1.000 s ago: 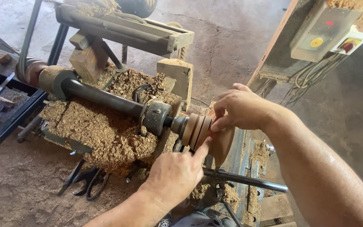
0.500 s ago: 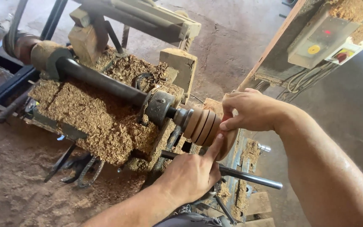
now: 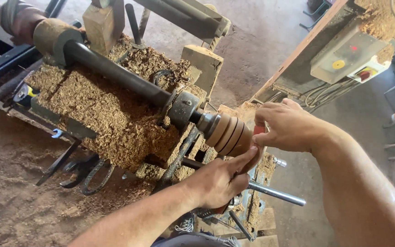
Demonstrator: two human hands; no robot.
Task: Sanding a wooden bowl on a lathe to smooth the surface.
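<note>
The turned wooden piece sits on the end of the lathe spindle, a rounded, ribbed block of pale brown wood just right of the metal chuck. Your right hand is curled around its far end, fingers closed over the wood and over a small red part that shows between thumb and piece; what that red part is, you probably cannot tell from this angle. Your left hand comes up from below with the fingers partly bent, the index finger stretched out and touching the underside of the piece; it grips nothing that shows.

Behind the chuck a long dark shaft runs up to the left across the lathe bed, which is heaped with wood shavings. A square wooden block stands upright just behind the chuck. Under your left hand a bright steel rod sticks out to the right. At the lower left, several dark iron tools lie on the dusty floor. At the upper right, a grey switch box with 1 yellow and 1 red button hangs on a wooden beam, cables trailing beneath it.
</note>
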